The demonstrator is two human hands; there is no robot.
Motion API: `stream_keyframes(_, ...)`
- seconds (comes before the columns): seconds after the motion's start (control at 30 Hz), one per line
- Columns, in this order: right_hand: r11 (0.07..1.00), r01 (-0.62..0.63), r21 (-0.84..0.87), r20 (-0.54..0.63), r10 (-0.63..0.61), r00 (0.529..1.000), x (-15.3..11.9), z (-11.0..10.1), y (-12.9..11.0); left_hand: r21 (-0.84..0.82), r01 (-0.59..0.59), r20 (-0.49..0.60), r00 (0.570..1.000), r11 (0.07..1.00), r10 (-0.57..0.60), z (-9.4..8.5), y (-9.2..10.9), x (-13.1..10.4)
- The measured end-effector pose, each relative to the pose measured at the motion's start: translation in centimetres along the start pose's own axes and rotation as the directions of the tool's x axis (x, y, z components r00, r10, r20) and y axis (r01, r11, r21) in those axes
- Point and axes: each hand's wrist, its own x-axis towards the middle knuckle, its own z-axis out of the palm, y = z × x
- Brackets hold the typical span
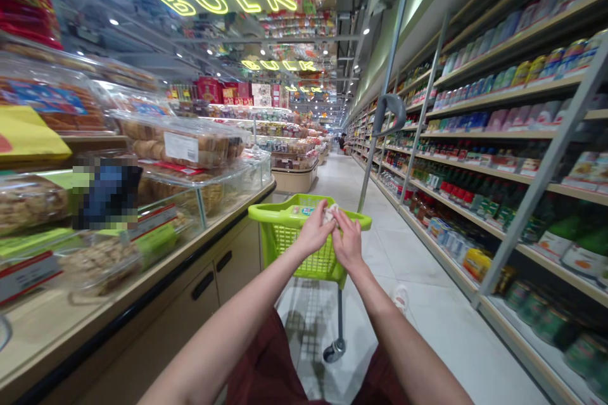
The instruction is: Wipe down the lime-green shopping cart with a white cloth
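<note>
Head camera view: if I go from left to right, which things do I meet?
Yellow sheet, clear food box with white label, left hand, small whitish thing between the fingers, right hand, pale shoe, yellow pack on the low shelf, large green bottles.

Cart (280, 240) in the aisle (330, 173) between food counter (166, 322) left and shelves (489, 134) right.

Spotlights (366, 31) and neon letters (223, 2) glow overhead. Soft shadows mark the floor (389, 253); blur softens labels (28, 275) along the counter's (166, 329) edge.
</note>
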Motion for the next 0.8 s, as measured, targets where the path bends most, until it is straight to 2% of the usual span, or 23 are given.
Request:
stream_keyframes(0.07, 0.997, 0.069, 0.027, 0.049, -0.070, 0.996, 0.5, 0.1, -1.4, -0.190, 0.102, -0.037, 0.993, 0.977, -0.110, -0.5, 0.1, 0.4)
stream_keyframes(0.17, 0.992, 0.128, 0.011, 0.061, -0.128, 0.990, 1.6, 0.7, -3.7, -0.422, 0.199, -0.050, 0.969, 0.884, -0.242, -1.6, 0.3, 0.8)
stream_keyframes(0.23, 0.989, 0.145, -0.016, 0.052, -0.144, 0.988, 2.3, 1.3, -4.6, -0.497, 0.242, -0.028, 0.955, 0.834, -0.294, -2.4, 0.2, 0.9)
stream_keyframes(0.3, 0.984, 0.173, -0.028, 0.053, -0.172, 0.984, 2.9, 2.0, -4.9, -0.470, 0.250, -0.043, 0.951, 0.847, -0.305, -3.0, 0.0, 1.0)
stream_keyframes(0.37, 0.980, 0.199, -0.021, 0.053, -0.198, 0.979, 3.4, 2.7, -4.6, -0.327, 0.241, -0.096, 0.953, 0.914, -0.286, -3.5, -0.3, 0.9)
stream_keyframes(0.43, 0.977, 0.211, -0.011, 0.041, -0.210, 0.977, 3.8, 3.1, -4.0, -0.092, 0.227, -0.140, 0.961, 0.969, -0.239, -4.0, -0.3, 0.9)
stream_keyframes(0.5, 0.977, 0.213, -0.015, 0.032, -0.213, 0.977, 4.0, 3.2, -3.1, 0.175, 0.167, -0.172, 0.976, 0.970, -0.137, -4.5, -0.2, 0.7)
stream_keyframes(0.57, 0.979, 0.201, -0.042, 0.029, -0.200, 0.979, 4.1, 3.1, -2.3, 0.402, 0.080, -0.168, 0.986, 0.912, -0.013, -5.0, -0.3, 0.5)
stream_keyframes(0.63, 0.984, 0.158, -0.083, 0.009, -0.158, 0.987, 4.1, 2.9, -1.7, 0.556, 0.028, -0.109, 0.993, 0.831, 0.039, -5.3, -0.8, 0.1)
stream_keyframes(0.73, 0.988, 0.108, -0.109, -0.024, -0.112, 0.993, 3.8, 2.6, -1.2, 0.685, -0.047, 0.017, 0.999, 0.727, 0.049, -4.8, -2.3, -0.7)
stream_keyframes(0.8, 0.986, 0.131, -0.100, -0.010, -0.132, 0.991, 3.6, 2.4, -1.1, 0.731, -0.105, 0.061, 0.994, 0.674, 0.088, -4.2, -3.3, -1.2)
